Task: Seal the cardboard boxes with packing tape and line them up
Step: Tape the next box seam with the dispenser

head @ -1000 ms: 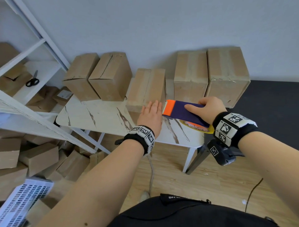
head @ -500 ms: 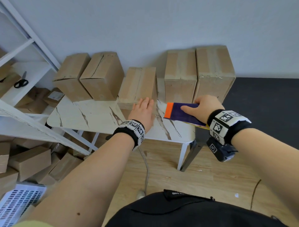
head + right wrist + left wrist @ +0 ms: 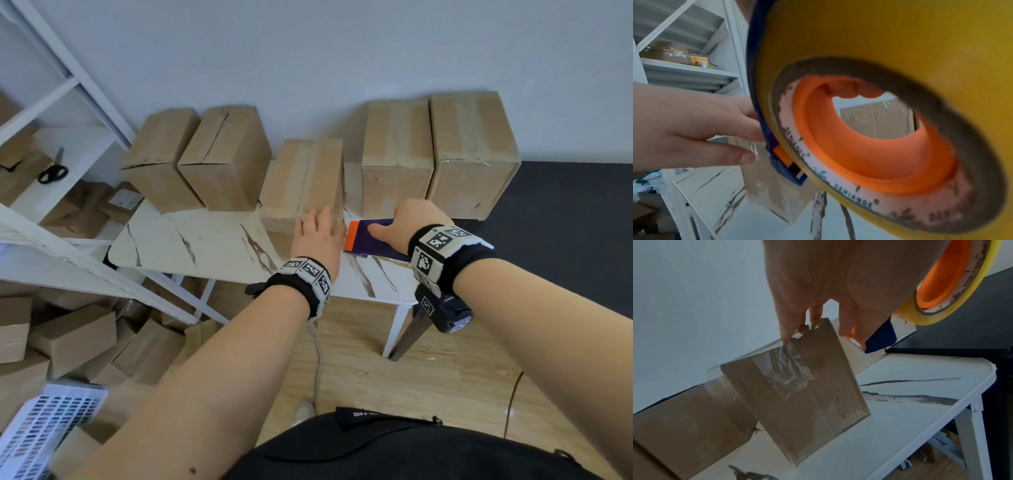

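Blue-and-orange tape dispenser [image 3: 371, 236] has dropped off the brown cardboard box [image 3: 305, 181], right hand [image 3: 409, 228] gripping; left hand's [image 3: 318, 240] fingers [image 3: 795, 321] flat, smoothing tape — seal nearly done.

In the right wrist view the yellow roll of packing tape on its orange core [image 3: 890, 113] fills most of the frame, blurred and cut off at the top, right and bottom edges, so the right hand [image 3: 411, 226] gripping the blue and orange tape dispenser [image 3: 371, 236] cannot be seen there. In the head view that hand hides the roll, and the left hand [image 3: 320, 238] covers the near top edge of the middle brown cardboard box [image 3: 303, 178]
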